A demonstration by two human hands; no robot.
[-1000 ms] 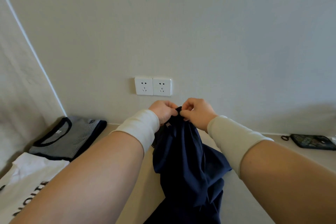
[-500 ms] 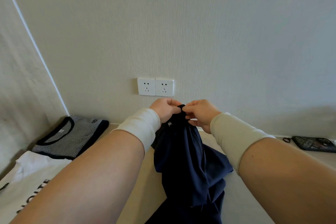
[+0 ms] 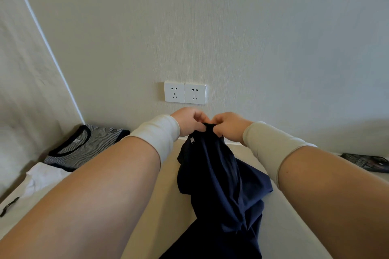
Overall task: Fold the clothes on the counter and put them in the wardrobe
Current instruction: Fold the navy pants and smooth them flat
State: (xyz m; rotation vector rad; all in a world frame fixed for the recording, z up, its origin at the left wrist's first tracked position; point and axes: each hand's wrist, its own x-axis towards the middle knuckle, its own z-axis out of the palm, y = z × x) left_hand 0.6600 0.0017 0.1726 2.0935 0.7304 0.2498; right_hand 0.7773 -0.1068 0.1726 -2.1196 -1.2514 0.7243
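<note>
A navy blue garment (image 3: 219,185) hangs bunched from both my hands above the pale counter (image 3: 179,206), its lower part trailing out of the bottom of the view. My left hand (image 3: 188,121) and my right hand (image 3: 229,126) pinch its top edge side by side, almost touching, just below the wall sockets. A small white label shows near the top edge under my left hand. A striped grey shirt with a dark collar (image 3: 84,145) lies flat at the counter's far left. A white shirt (image 3: 42,176) lies in front of it.
Two white wall sockets (image 3: 184,93) sit on the wall straight ahead. A dark flat object (image 3: 366,162) lies on the counter at the far right. A side wall closes the left, and a small dark item (image 3: 9,206) lies on the white shirt's near part.
My hands have stayed together on the garment's top edge, with the right fingers shifting their pinch slightly. The view has tilted a little, nothing else moved.
</note>
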